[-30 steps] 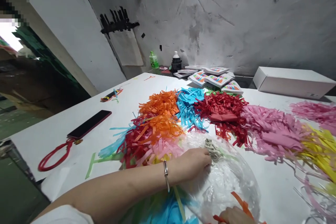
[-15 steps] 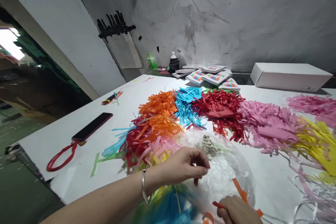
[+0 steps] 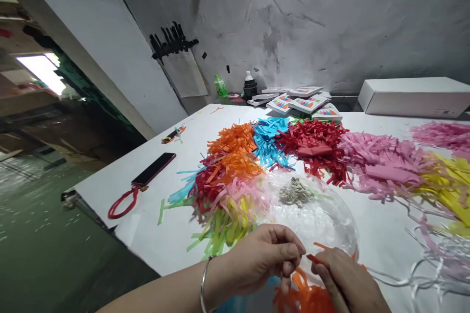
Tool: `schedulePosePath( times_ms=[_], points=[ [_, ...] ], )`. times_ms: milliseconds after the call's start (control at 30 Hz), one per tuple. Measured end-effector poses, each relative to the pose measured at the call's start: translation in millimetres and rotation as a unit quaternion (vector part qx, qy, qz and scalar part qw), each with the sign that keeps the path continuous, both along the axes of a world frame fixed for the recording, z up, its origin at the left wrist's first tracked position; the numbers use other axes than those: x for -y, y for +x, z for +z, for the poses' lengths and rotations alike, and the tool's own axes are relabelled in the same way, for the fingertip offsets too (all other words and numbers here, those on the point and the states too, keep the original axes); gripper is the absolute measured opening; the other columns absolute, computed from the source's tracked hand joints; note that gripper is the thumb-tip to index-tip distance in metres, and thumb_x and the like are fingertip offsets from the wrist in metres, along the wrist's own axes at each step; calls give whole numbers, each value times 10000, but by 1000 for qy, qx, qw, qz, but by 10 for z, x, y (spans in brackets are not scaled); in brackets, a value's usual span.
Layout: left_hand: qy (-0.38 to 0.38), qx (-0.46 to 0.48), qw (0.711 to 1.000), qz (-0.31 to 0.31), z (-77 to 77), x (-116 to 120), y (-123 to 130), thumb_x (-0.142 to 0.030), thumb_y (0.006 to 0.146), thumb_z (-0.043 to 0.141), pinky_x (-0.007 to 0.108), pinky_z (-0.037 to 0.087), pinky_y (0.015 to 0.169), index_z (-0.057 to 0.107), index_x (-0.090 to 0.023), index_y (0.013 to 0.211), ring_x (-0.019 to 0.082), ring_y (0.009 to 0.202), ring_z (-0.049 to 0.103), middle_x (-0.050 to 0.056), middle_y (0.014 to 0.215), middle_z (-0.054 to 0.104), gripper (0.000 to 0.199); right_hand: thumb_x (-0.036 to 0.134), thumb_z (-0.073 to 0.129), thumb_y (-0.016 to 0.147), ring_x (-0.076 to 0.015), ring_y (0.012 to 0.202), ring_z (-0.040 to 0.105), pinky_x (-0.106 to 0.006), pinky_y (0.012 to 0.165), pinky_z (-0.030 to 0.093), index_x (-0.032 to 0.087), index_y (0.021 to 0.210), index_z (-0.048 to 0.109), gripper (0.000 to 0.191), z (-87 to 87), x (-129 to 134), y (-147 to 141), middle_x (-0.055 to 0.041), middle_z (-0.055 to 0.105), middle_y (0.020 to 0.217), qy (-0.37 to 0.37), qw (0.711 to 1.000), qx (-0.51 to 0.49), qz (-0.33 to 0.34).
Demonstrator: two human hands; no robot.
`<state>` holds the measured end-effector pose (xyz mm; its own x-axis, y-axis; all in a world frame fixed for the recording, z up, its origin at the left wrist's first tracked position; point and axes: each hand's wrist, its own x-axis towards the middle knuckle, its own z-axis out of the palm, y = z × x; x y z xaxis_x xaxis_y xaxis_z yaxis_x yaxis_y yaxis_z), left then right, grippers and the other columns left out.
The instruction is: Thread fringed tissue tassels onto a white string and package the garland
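Note:
Near the bottom centre, my left hand [image 3: 270,257], with a silver bangle at the wrist, has its fingers curled and thumb near the fingertips; what they pinch, if anything, is too small to make out. Just to its right, my right hand [image 3: 343,274] is closed on a strip of orange paper, whose tip points at my left fingers. Orange fringed paper [image 3: 306,298] hangs below and between both hands. Beyond them a clear plastic bag [image 3: 323,225] lies on the table, with a small heap of beige bands [image 3: 295,192] on it.
Fringed tissue bundles in orange [image 3: 235,142], blue [image 3: 270,139], red [image 3: 314,144], pink [image 3: 385,159] and yellow [image 3: 450,188] arc across the white table. A phone [image 3: 153,168] with a red strap lies left. Printed cards [image 3: 304,102] and a white box [image 3: 414,98] stand behind.
My left hand has come lower and closer to my right hand's fingertips. The blue paper below has mostly left view, and more orange fringe shows. The camera view has shifted to the left.

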<state>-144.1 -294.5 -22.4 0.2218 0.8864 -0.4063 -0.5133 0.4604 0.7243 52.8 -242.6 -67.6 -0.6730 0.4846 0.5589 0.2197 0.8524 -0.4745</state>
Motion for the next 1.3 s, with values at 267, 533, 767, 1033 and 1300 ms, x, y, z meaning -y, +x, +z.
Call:
schedulePosePath(
  times_ms=[267, 533, 767, 1033, 1300],
  points=[
    [-11, -9, 1000, 4, -73, 57, 64, -306, 635, 898, 164, 498, 407, 687, -105, 767, 64, 450, 504, -15, 567, 596, 321, 210, 329, 1053, -145, 639, 594, -265, 639, 462, 230, 919, 513, 228, -3, 25, -47, 16, 622, 718, 82, 996, -12, -12],
    [-28, -3, 999, 20, -77, 34, 142, -320, 626, 912, 168, 502, 416, 729, -100, 814, 71, 434, 546, 1, 579, 644, 342, 261, 396, 1049, -147, 701, 625, -262, 651, 478, 177, 1170, 536, 203, 78, 8, -21, -22, 676, 805, 57, 997, -56, -5],
    [-56, -12, 998, 7, -121, 66, 181, -401, 581, 933, 161, 433, 376, 728, -99, 760, 68, 376, 534, -15, 519, 626, 406, 253, 340, 1063, -121, 560, 586, -259, 595, 459, 220, 1006, 519, 190, 144, -3, -63, 23, 658, 683, 58, 994, -82, 32],
    [-49, -48, 998, -1, -108, 87, 183, -414, 585, 913, 156, 391, 356, 703, -107, 739, 67, 351, 508, -14, 471, 613, 402, 260, 329, 1070, -107, 478, 523, -262, 564, 413, 219, 971, 542, 239, 168, -21, -76, 48, 589, 592, 79, 992, -88, 32],
    [-30, -68, 997, 13, -119, 109, 206, -382, 622, 883, 154, 382, 356, 696, -104, 735, 59, 347, 476, -20, 455, 599, 354, 233, 365, 1047, -108, 495, 531, -272, 619, 424, 210, 1034, 622, 258, -7, -15, -46, 44, 568, 601, 90, 994, -57, 36]
  ],
)
